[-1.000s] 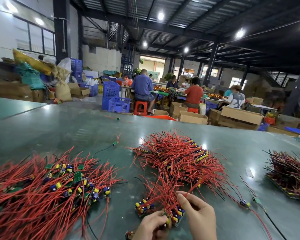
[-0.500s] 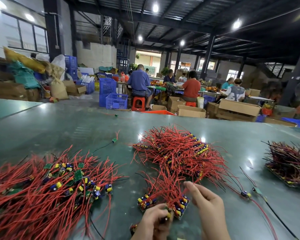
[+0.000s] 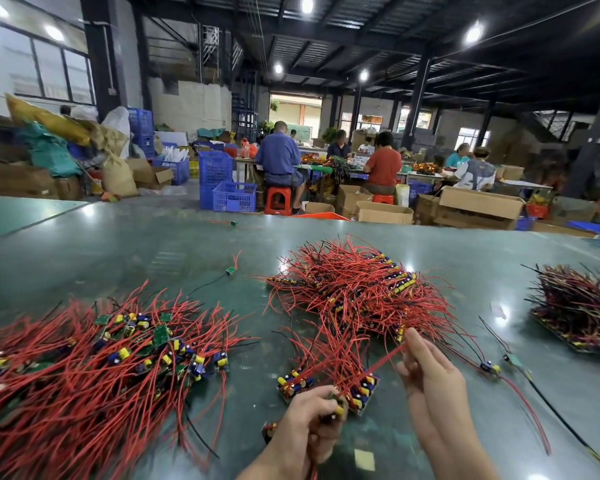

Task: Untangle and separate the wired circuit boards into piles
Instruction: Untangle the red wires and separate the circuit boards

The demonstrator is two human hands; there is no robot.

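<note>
I clamp one board [image 3: 336, 408] in my left hand [image 3: 307, 424] so my right hand [image 3: 430, 372], pinching its wire [image 3: 383, 360], can draw it toward two o'clock, clear of the tangle [image 3: 354, 299].

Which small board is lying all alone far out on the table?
Start at the big green table, then look past the left red-wired pile toward the far edge. The lone board lies there, tiny and green, well apart from every pile.

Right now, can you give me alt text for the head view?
Left hand grips a small circuit board while the right hand pinches its red wire, drawn taut out of the middle pile. A larger loose pile lies left and a dark bundle right on the green table.
</note>
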